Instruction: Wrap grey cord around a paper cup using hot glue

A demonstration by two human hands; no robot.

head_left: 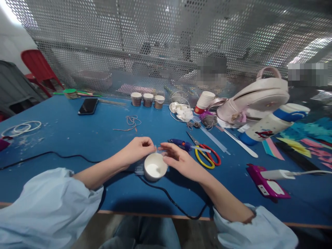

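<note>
A short white paper cup (153,174) stands on the blue table in front of me, its open mouth facing up. At the left of its far rim is my left hand (140,148), thumb and fingertips brought together; anything between them is too small to make out. My right hand (180,160) curves around the cup's right side, thumb close to the rim and fingers stretched, with a gap between them. Just beyond it lie a blue glue gun (180,143) and scissors (204,156) with red and yellow handles. A clear piece (139,169) shows left of the cup.
Three small cups (148,100) line the back beside a perforated metal screen. A phone (88,106), grey cord (132,121), stacked paper cups (204,102), a bag (254,97), a bottle (272,124) and a purple power strip (267,181) surround the work spot. A black cable (166,193) crosses the table.
</note>
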